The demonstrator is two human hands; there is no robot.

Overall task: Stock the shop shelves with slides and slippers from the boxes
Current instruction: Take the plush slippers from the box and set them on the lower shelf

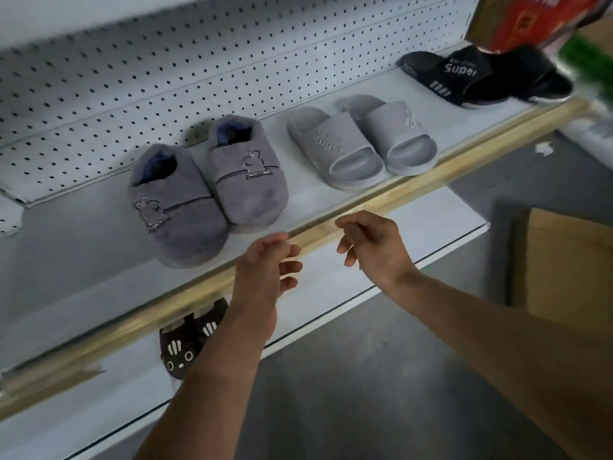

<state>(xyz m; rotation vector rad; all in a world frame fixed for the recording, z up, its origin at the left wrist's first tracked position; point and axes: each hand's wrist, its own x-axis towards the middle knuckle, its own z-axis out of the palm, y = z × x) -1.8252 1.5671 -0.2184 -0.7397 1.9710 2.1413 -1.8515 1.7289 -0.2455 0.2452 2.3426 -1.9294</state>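
Observation:
A pair of grey plush slippers (202,190) stands on the white shelf (99,260), toes toward me. To their right sits a pair of grey rubber slides (361,144), and further right a pair of black slides (481,76) marked "Super". My left hand (265,270) hovers at the shelf's wooden front rail (381,200), just in front of the plush slippers, fingers loosely curled and holding nothing. My right hand (371,244) hangs beside it over the rail, also loosely curled and empty. A dark slipper with a cat face (185,343) lies on the lower shelf, partly hidden by the rail and my forearm.
A white pegboard (166,68) backs the shelf. A cardboard box (570,267) stands on the grey floor at the right. A red box (544,18) and something green show at the top right corner.

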